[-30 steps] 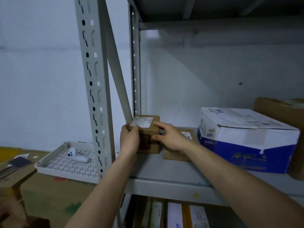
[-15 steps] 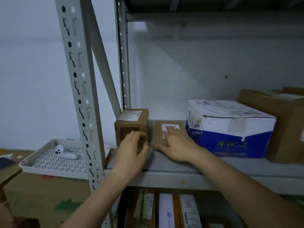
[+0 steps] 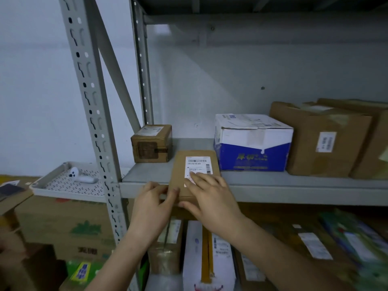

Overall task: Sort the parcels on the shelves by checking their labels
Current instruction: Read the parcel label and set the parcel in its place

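A flat brown parcel (image 3: 194, 160) with a white barcode label lies on the grey metal shelf (image 3: 273, 181), its near end sticking out over the front edge. My left hand (image 3: 154, 204) grips its near left corner. My right hand (image 3: 212, 198) lies on top, fingers over the lower part of the label, thumb under the near edge. A small brown box (image 3: 152, 143) with a label on top stands at the shelf's left end, apart from both hands.
A blue and white box (image 3: 252, 143) and two large brown cartons (image 3: 323, 139) stand to the right on the shelf. Several parcels (image 3: 207, 255) fill the shelf below. A white perforated tray (image 3: 63, 183) with a white handheld device sits left of the grey upright (image 3: 92, 114).
Both hands let go of the small brown box, which now stands at the shelf's left end. They moved to the flat parcel and drew it toward the front edge.
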Tool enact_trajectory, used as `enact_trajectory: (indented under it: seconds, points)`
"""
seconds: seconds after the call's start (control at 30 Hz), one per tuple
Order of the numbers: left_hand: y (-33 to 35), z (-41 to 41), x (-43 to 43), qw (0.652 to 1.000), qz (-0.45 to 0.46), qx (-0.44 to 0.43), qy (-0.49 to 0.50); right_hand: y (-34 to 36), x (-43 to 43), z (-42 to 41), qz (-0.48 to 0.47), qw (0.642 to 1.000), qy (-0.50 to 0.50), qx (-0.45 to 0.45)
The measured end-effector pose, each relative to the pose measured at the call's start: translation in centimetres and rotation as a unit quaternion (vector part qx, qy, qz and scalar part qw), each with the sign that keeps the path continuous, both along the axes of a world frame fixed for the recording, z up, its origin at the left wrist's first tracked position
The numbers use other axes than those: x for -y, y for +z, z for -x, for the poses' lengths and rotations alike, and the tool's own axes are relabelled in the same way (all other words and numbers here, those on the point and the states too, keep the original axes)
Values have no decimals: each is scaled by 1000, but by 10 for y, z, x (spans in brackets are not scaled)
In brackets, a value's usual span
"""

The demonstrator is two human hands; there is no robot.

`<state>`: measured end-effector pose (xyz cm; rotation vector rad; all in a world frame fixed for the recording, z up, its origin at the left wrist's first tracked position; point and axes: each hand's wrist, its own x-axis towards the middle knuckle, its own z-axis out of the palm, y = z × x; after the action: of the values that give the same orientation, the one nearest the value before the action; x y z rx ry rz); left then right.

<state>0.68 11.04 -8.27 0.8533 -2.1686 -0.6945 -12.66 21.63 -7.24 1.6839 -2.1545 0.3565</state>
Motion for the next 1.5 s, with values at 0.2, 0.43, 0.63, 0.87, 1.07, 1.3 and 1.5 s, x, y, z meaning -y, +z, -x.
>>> enact_trajectory:
  seconds: [0.2, 0.43, 0.63, 0.87, 1.07, 1.3, 1.5]
  points:
    - [-39, -21, -58, 916, -341, -187, -100, -36, -51, -12, 17, 988, 113, 100]
    - [-60, -51, -95, 891, -360, -271, -52, -45, -113, -16, 176, 940, 114, 271]
    - [-40, -92, -131, 916, -275, -283, -71, -33, -171, -26, 179, 847, 97, 492]
    - [-44, -117, -181, 925, -229, -291, -84, -46, -210, -62, 205, 768, 154, 587]
    - [-60, -116, -194, 924, -246, -280, -91, -61, -226, -60, 196, 765, 154, 594]
    - [-58, -95, -195, 925, -256, -255, -120, -63, -242, -45, 204, 771, 125, 591]
    - [-61, -49, -184, 918, -298, -206, -162, -66, -257, -17, 224, 788, 87, 567]
